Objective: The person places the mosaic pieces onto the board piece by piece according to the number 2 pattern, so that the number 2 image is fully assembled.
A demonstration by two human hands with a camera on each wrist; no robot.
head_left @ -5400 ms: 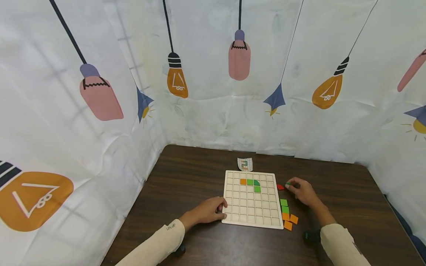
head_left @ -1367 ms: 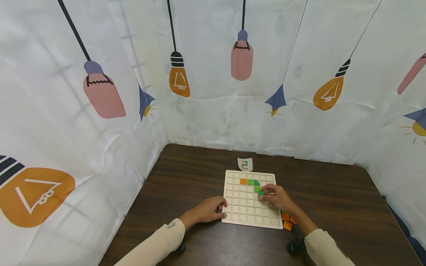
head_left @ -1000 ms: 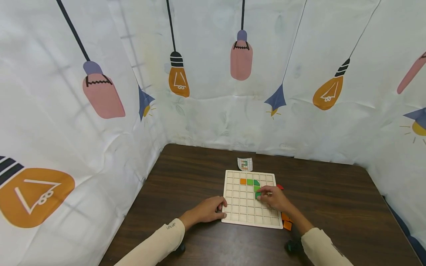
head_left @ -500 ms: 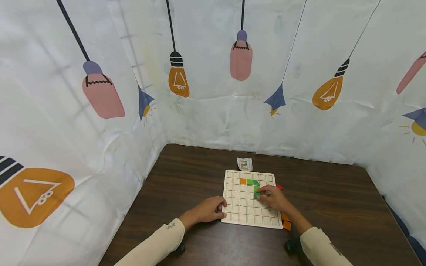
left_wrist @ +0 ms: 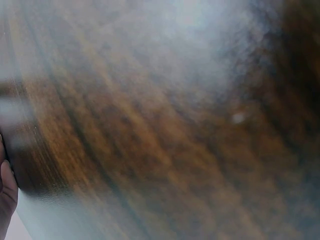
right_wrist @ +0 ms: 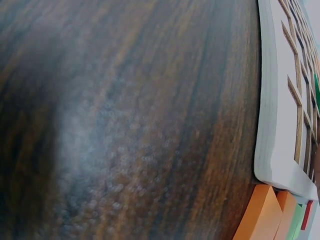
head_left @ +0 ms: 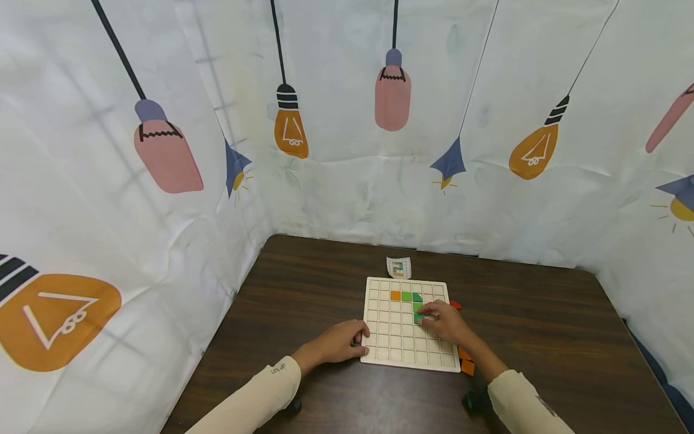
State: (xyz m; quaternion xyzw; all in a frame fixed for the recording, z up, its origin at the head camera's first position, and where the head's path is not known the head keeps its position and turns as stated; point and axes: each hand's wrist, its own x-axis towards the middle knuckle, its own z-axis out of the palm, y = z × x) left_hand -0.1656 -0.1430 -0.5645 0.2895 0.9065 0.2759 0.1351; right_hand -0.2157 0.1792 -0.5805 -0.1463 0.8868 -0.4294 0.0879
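A pale square grid board (head_left: 396, 346) lies on the table. My left hand (head_left: 337, 343) grips its left edge, thumb near the front corner; in the left wrist view only the fingers (left_wrist: 7, 182) show at the border. Over the board, my right hand (head_left: 449, 323) holds a dark green tile (head_left: 417, 317) between thumb and fingertips, down at a cell. Directly behind that tile is a light green tile (head_left: 417, 307). The row behind has an orange tile (head_left: 396, 295), another light green tile (head_left: 406, 296) and a dark green tile with a rounded corner (head_left: 417, 297).
Beside the board's right edge lie loose orange tiles (head_left: 467, 367) and a red piece (head_left: 456, 305), partly hidden by the right arm. Green tiles (right_wrist: 296, 220) show there in the right wrist view. A small printed pattern card (head_left: 399, 267) lies behind the board on the wooden table (head_left: 320, 271).
My right hand has carried the dark green tile from right of the board to a cell in front of the light green one, then stayed almost still. My left hand has kept its place.
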